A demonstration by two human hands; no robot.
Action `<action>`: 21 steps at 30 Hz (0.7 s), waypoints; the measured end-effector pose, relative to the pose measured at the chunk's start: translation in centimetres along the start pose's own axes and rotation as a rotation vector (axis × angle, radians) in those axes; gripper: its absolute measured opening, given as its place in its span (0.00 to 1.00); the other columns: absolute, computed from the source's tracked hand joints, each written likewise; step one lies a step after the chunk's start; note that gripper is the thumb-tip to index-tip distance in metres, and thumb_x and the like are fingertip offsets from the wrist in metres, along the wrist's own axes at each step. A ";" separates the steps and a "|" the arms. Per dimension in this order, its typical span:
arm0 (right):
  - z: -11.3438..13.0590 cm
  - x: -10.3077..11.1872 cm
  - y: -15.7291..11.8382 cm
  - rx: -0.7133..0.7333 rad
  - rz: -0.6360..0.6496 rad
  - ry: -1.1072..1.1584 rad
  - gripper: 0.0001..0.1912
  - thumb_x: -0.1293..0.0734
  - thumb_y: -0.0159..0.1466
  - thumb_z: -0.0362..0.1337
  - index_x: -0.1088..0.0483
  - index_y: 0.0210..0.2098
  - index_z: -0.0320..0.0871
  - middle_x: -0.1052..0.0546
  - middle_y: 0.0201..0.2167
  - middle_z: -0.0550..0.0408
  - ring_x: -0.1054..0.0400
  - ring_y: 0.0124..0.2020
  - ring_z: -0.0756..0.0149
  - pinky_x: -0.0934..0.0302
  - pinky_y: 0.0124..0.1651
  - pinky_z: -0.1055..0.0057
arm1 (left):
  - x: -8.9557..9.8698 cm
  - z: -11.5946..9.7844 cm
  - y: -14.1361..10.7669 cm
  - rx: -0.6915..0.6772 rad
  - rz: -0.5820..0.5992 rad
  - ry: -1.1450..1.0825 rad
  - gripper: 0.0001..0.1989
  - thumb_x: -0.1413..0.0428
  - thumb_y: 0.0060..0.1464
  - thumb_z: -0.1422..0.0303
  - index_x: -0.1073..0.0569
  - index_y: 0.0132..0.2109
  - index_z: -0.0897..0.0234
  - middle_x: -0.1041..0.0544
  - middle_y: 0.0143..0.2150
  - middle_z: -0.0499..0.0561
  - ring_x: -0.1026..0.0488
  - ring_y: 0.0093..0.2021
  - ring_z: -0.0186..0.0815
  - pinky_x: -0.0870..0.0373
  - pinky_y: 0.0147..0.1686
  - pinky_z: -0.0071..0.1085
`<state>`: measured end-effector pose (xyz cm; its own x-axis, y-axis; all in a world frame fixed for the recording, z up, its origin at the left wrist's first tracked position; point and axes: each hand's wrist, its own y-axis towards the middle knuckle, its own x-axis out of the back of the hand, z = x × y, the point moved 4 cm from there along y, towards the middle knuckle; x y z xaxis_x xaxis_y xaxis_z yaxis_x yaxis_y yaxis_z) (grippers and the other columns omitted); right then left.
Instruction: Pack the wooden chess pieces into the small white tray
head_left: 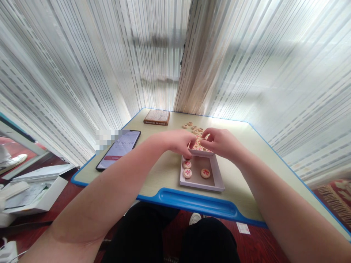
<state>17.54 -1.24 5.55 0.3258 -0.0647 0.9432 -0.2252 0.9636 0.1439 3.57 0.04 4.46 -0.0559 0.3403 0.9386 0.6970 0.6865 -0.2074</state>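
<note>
Both hands reach over a group of round wooden Chinese chess pieces point(200, 148) with red characters, just beyond a shallow open box point(216, 175). My left hand point(181, 140) is at the group's left side, thumb apart from the fingers and hanging by the box's far left corner. My right hand point(219, 141) is at the right side, its fingers bent and apart, tips at the pieces. Whether either hand touches a piece is unclear. Inside the box lie a red-marked piece point(187, 173), another piece point(187, 164) behind it, and a third piece point(205, 173) to the right.
Several dark-marked pieces point(195, 128) lie beyond the hands. A brown flat box point(157, 117) sits at the table's back left. A phone point(119, 149) showing a timer lies at the left edge. The table point(236, 190) has a blue rim; curtains point(159, 54) hang behind it.
</note>
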 end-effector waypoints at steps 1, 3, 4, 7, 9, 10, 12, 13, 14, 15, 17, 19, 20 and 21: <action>0.0 0.0 0.0 0.004 0.002 0.001 0.10 0.37 0.54 0.42 0.28 0.31 0.45 0.23 0.27 0.56 0.34 0.26 0.67 0.46 0.27 0.72 | -0.1 0.0 0.1 -0.005 -0.002 -0.008 0.21 0.41 0.40 0.59 0.29 0.43 0.62 0.24 0.38 0.50 0.31 0.35 0.36 0.40 0.28 0.28; 0.1 -0.1 0.0 0.007 0.006 0.003 0.10 0.37 0.54 0.42 0.28 0.31 0.45 0.23 0.28 0.56 0.33 0.26 0.67 0.46 0.26 0.72 | -0.3 0.1 0.3 -0.017 0.003 -0.012 0.22 0.42 0.40 0.59 0.29 0.45 0.62 0.24 0.39 0.49 0.30 0.35 0.36 0.40 0.29 0.28; 0.1 -0.1 0.0 0.007 0.007 0.003 0.10 0.37 0.54 0.42 0.28 0.31 0.45 0.23 0.28 0.56 0.33 0.26 0.67 0.46 0.26 0.72 | -0.3 0.2 0.4 -0.021 0.008 -0.009 0.22 0.42 0.41 0.59 0.29 0.45 0.62 0.24 0.40 0.49 0.30 0.35 0.36 0.40 0.30 0.28; 0.3 0.0 -0.1 0.011 0.009 0.001 0.10 0.38 0.54 0.41 0.28 0.31 0.45 0.23 0.28 0.55 0.33 0.26 0.67 0.46 0.27 0.72 | -0.4 0.3 0.6 -0.015 0.025 0.001 0.22 0.42 0.41 0.61 0.29 0.46 0.62 0.25 0.41 0.49 0.30 0.36 0.35 0.39 0.30 0.28; 0.3 0.1 -0.1 0.009 0.009 -0.001 0.09 0.38 0.54 0.40 0.28 0.31 0.44 0.23 0.27 0.55 0.33 0.26 0.67 0.46 0.27 0.72 | -0.5 0.4 0.6 -0.003 0.041 -0.003 0.21 0.43 0.41 0.61 0.29 0.45 0.62 0.25 0.40 0.49 0.31 0.35 0.35 0.39 0.30 0.27; 0.4 0.1 -0.1 0.006 0.009 -0.001 0.09 0.38 0.54 0.40 0.28 0.31 0.44 0.23 0.27 0.55 0.33 0.26 0.67 0.46 0.27 0.72 | -0.5 0.5 0.6 0.002 0.048 -0.006 0.20 0.43 0.41 0.61 0.29 0.44 0.62 0.25 0.40 0.49 0.31 0.35 0.34 0.39 0.29 0.27; 0.4 0.2 0.0 -0.002 0.006 -0.003 0.09 0.37 0.54 0.40 0.28 0.31 0.44 0.22 0.27 0.55 0.33 0.26 0.67 0.46 0.27 0.72 | -0.4 0.5 0.5 0.010 0.055 -0.012 0.19 0.43 0.41 0.61 0.29 0.43 0.62 0.25 0.39 0.49 0.31 0.34 0.34 0.39 0.29 0.27; 0.4 0.2 0.0 -0.003 0.006 -0.005 0.09 0.37 0.53 0.40 0.28 0.31 0.44 0.22 0.27 0.55 0.33 0.26 0.67 0.46 0.27 0.72 | -0.4 0.5 0.5 0.010 0.056 -0.013 0.19 0.43 0.41 0.61 0.28 0.43 0.63 0.25 0.39 0.49 0.31 0.34 0.34 0.39 0.29 0.27; 0.4 0.1 0.0 -0.003 0.004 -0.006 0.09 0.37 0.53 0.40 0.28 0.31 0.44 0.22 0.27 0.55 0.33 0.26 0.67 0.46 0.27 0.72 | -0.3 0.5 0.5 0.009 0.055 -0.015 0.19 0.43 0.41 0.61 0.28 0.42 0.63 0.25 0.38 0.49 0.31 0.34 0.34 0.39 0.29 0.27; 0.3 0.1 0.0 -0.001 0.004 -0.009 0.09 0.37 0.53 0.40 0.28 0.31 0.44 0.22 0.28 0.55 0.33 0.26 0.67 0.46 0.27 0.72 | -0.3 0.4 0.4 0.008 0.054 -0.017 0.19 0.43 0.41 0.61 0.28 0.42 0.63 0.25 0.38 0.49 0.31 0.34 0.34 0.39 0.28 0.27; 0.2 0.1 0.0 -0.002 0.005 -0.022 0.09 0.37 0.53 0.40 0.27 0.31 0.45 0.22 0.28 0.55 0.33 0.26 0.66 0.45 0.27 0.72 | -0.2 0.3 0.4 0.011 0.058 -0.028 0.18 0.44 0.41 0.62 0.28 0.41 0.63 0.25 0.37 0.49 0.31 0.33 0.34 0.40 0.28 0.27; -0.1 0.3 0.1 -0.021 -0.003 -0.062 0.10 0.37 0.54 0.41 0.27 0.32 0.45 0.22 0.28 0.54 0.33 0.27 0.65 0.45 0.27 0.71 | -0.1 0.3 0.3 0.015 0.057 -0.052 0.16 0.46 0.42 0.64 0.27 0.40 0.63 0.25 0.37 0.49 0.32 0.33 0.33 0.40 0.27 0.27; -0.2 0.4 0.0 -0.037 -0.011 -0.088 0.11 0.37 0.54 0.41 0.27 0.32 0.45 0.22 0.28 0.54 0.32 0.27 0.65 0.45 0.27 0.71 | 0.0 0.4 0.3 0.017 0.047 -0.067 0.15 0.47 0.43 0.65 0.27 0.40 0.64 0.25 0.36 0.49 0.32 0.33 0.33 0.40 0.28 0.27; -0.3 0.5 0.0 -0.051 -0.020 -0.114 0.11 0.37 0.54 0.42 0.27 0.33 0.45 0.22 0.28 0.54 0.32 0.27 0.64 0.45 0.27 0.70 | 0.0 0.5 0.3 0.017 0.032 -0.083 0.14 0.47 0.43 0.66 0.27 0.39 0.64 0.25 0.36 0.49 0.32 0.33 0.33 0.40 0.28 0.27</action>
<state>17.98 -1.20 5.95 0.2230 -0.1101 0.9686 -0.1719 0.9736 0.1502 3.45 0.57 4.28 -0.0934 0.4142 0.9054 0.6869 0.6851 -0.2426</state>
